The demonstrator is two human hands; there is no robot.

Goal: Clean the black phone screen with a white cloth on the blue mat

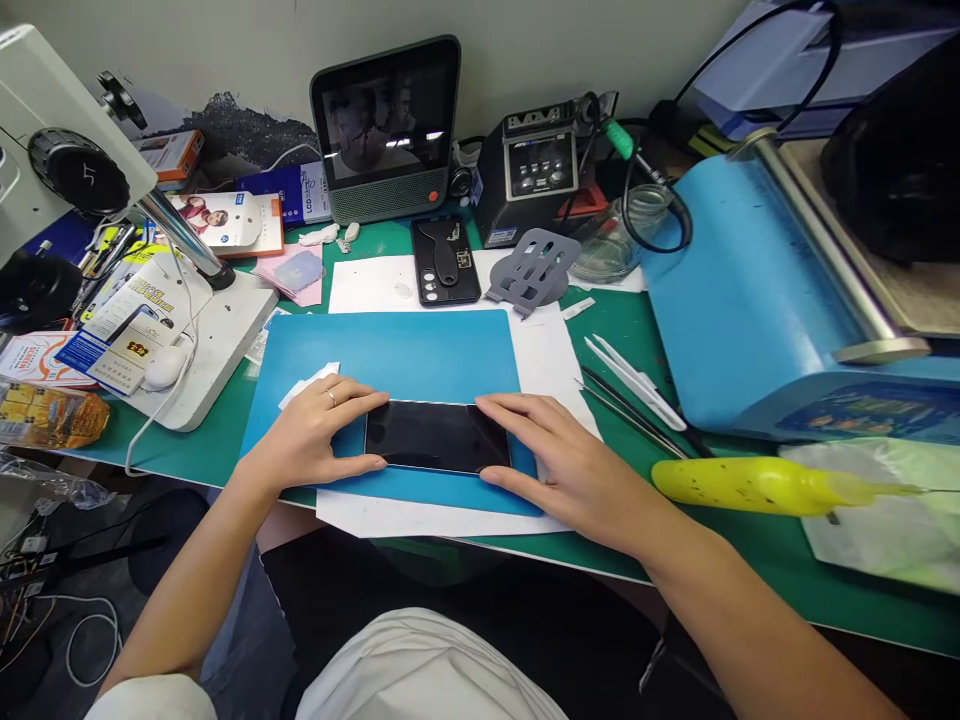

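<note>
A smartphone (437,437) with a dark, glossy screen lies sideways on the blue mat (397,350), screen up. My left hand (319,430) grips its left end, thumb on the near edge and fingers on the far edge; a ring shows on one finger. At the right end, my right hand (559,465) holds it the same way, thumb near and fingers far. White paper (420,515) sticks out from under the mat. A small white piece (309,385) rests on the mat behind my left hand.
Behind the mat are a black phone case (467,288), a grey slotted stand (534,268), a tablet-like display (386,130) and a soldering station (532,165). Tweezers (634,385), a yellow bottle (750,485) and a blue machine (720,330) are right. A microscope stand (217,350) is left.
</note>
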